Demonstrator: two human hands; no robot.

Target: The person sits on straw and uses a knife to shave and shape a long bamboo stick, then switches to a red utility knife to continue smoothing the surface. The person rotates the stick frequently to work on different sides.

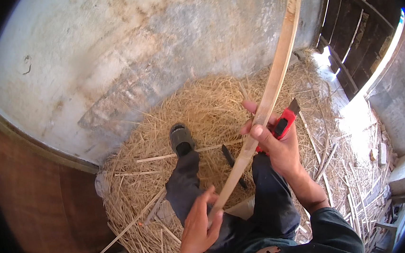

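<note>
A long pale bamboo strip [275,85] slants from near my lap up to the top right of the head view, bowing slightly. Its lower end lies between the thumb and fingers of my left hand [202,229], which is closed around it. Further up, my right hand [280,144] pinches the strip with the thumb on top and fingers beneath. That same hand also keeps a red utility knife [284,124] in its grip, the blade out and pointing up to the right, beside the strip. The knife's lower part is hidden by the fingers.
Straw-like shavings [209,97] cover the floor, with loose thin strips [155,158] among them. A dark, narrow blade-like object [228,157] lies between my legs. A stained wall [168,48] stands ahead, a brown panel [46,196] at left, dark wooden boards [354,29] at right.
</note>
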